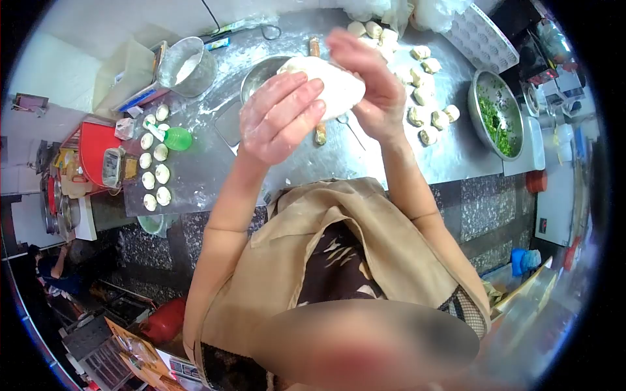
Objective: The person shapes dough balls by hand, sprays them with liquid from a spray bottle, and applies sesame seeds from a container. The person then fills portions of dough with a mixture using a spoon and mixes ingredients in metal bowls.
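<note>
A large lump of white dough [332, 86] is held up over the metal table [215, 146]. My left hand [282, 116] has its floury fingers wrapped round the dough's left side. At the dough's right edge is my right hand [372, 81], its thumb side near the dough and its raised fingers blurred by motion. Partly hidden behind the dough and my left hand is a metal bowl [255, 77]. A rolling pin [320, 134] lies below the dough, mostly covered by it. Beside it is a thin metal utensil [353, 132].
Filled buns [162, 173] stand in rows at the left, near a green spray bottle [177, 138]. Several more dough pieces [428, 135] sit at the right, beside a bowl of chopped greens [493, 120]. A flour container [188, 67] is at the back left. A person [57, 274] is at far left.
</note>
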`<state>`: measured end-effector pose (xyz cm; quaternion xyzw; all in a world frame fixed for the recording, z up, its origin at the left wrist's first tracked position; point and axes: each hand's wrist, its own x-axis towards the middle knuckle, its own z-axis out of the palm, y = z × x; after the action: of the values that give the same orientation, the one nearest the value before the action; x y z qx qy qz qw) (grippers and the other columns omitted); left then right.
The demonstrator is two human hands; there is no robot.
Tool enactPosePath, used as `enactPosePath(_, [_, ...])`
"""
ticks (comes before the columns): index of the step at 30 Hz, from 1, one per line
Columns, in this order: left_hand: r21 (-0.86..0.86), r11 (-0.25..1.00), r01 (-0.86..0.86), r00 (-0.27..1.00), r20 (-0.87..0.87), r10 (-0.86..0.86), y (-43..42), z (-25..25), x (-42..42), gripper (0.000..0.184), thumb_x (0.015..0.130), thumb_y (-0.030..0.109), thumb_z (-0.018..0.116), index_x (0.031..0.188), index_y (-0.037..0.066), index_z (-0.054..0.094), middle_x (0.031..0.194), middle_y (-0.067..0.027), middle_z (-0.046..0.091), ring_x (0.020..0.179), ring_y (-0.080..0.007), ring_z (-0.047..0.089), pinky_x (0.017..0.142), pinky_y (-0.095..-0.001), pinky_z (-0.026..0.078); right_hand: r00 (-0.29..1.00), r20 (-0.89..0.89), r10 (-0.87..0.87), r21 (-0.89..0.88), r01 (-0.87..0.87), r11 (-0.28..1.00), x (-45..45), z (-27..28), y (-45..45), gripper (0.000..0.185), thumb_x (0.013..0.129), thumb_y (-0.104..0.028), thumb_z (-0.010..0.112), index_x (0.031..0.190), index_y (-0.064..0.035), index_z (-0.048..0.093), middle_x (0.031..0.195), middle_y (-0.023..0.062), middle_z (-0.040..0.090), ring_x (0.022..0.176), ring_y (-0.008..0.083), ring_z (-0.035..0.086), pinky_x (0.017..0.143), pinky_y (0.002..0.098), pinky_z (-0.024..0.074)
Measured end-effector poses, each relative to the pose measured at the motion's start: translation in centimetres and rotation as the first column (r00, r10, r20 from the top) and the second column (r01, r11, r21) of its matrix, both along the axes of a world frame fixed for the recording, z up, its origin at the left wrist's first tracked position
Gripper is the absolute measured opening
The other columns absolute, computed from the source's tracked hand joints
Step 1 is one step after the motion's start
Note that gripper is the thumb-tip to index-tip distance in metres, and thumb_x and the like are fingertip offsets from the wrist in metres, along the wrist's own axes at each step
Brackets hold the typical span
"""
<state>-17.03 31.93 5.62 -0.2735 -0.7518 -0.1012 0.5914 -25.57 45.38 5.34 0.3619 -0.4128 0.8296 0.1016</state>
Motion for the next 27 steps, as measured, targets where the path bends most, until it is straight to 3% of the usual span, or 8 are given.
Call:
enactPosePath(4, [0.053,0.997,0.051,0.948,-0.318,-0.032,0.0,0.5,-0.9,0.030,0.070,0.011,0.073,0.096,0.006,0.059,0.105,-0.0093,0.062,0.098,-0.0250,0.060,0.078,-0.0371,0.055,0.935,-0.344,0.090,0.297,0.017,0.955,-0.6,-0.5,0.7,0.035,0.072,0.008,0.060,0.106,0.0019,0.055,0.110,0.0141,0.061,0.103,0.0214,0.058,0.088,0.0302,0.0467])
enactPosePath(8, [0.323,0.942,0.087,0.971,0.186,-0.153,0.6,1.1,0.0,0.033,0.076,0.010,0.069,0.106,0.005,0.057,0.107,-0.0128,0.061,0.100,-0.0254,0.059,0.084,-0.0349,0.052,0.973,0.000,0.229,0.137,-0.227,0.964,0.6,0.1,-0.1,0.018,0.079,0.000,0.062,0.097,0.0011,0.058,0.097,0.0099,0.063,0.090,0.0131,0.059,0.079,0.0250,0.0480])
enactPosePath(10, [0.876,0.476,0.075,0.809,0.226,-0.543,1.6,0.6,-0.5,0.030,0.088,0.010,0.056,0.116,0.000,0.052,0.108,-0.0130,0.060,0.101,-0.0236,0.059,0.089,-0.0315,0.048,0.939,0.212,0.272,0.194,-0.313,0.930,-0.3,-0.1,0.1,0.016,0.082,-0.005,0.063,0.096,0.0004,0.059,0.093,0.0072,0.063,0.086,0.0107,0.058,0.075,0.0241,0.0478])
enactPosePath(11, [0.877,0.474,0.075,0.812,0.222,-0.540,1.2,0.4,-0.8,0.030,0.088,0.010,0.056,0.116,0.000,0.052,0.108,-0.0130,0.060,0.101,-0.0236,0.059,0.089,-0.0315,0.048,0.864,0.419,0.279,0.230,-0.398,0.888,-0.8,-0.3,0.1,0.016,0.084,-0.010,0.064,0.096,-0.0004,0.059,0.089,0.0045,0.062,0.082,0.0083,0.057,0.072,0.0232,0.0475])
enactPosePath(14, [0.935,-0.318,-0.158,0.393,-0.236,-0.889,-0.1,-0.9,-1.7,0.029,0.092,0.010,0.048,0.117,-0.005,0.049,0.111,-0.0119,0.059,0.102,-0.0203,0.059,0.090,-0.0327,0.048,0.835,0.493,0.245,0.232,-0.398,0.888,-2.7,-2.7,-0.2,0.018,0.086,-0.019,0.064,0.094,-0.0024,0.061,0.081,-0.0005,0.061,0.072,0.0050,0.054,0.062,0.0196,0.0434])
enactPosePath(19, [0.898,-0.369,-0.239,0.318,-0.287,-0.904,0.2,-2.0,-1.9,0.030,0.092,0.015,0.050,0.116,-0.003,0.050,0.113,-0.0110,0.057,0.105,-0.0180,0.056,0.089,-0.0316,0.047,0.779,0.568,0.265,0.111,-0.391,0.914,-2.8,-3.9,-0.1,0.016,0.086,-0.018,0.063,0.091,-0.0031,0.063,0.078,-0.0025,0.060,0.066,0.0036,0.052,0.056,0.0183,0.0405])
enactPosePath(22, [0.975,-0.036,-0.218,0.513,0.084,-0.854,0.9,-3.1,-2.5,0.032,0.092,0.028,0.054,0.108,0.000,0.054,0.096,-0.0053,0.062,0.086,-0.0109,0.060,0.074,-0.0252,0.050,0.850,0.476,0.225,0.217,-0.362,0.907,-2.9,-4.1,-0.1,0.016,0.086,-0.018,0.063,0.091,-0.0023,0.062,0.079,-0.0017,0.061,0.069,0.0041,0.054,0.059,0.0188,0.0433])
enactPosePath(27, [0.959,-0.178,-0.220,0.562,-0.025,-0.827,2.1,-4.1,-3.2,0.037,0.090,0.037,0.054,0.099,0.001,0.058,0.088,-0.0040,0.063,0.076,-0.0097,0.061,0.066,-0.0238,0.051,0.857,0.472,0.207,0.245,-0.353,0.903,-3.0,-4.2,-0.4,0.016,0.087,-0.017,0.063,0.092,-0.0013,0.062,0.081,-0.0006,0.062,0.074,0.0047,0.056,0.065,0.0198,0.0466])
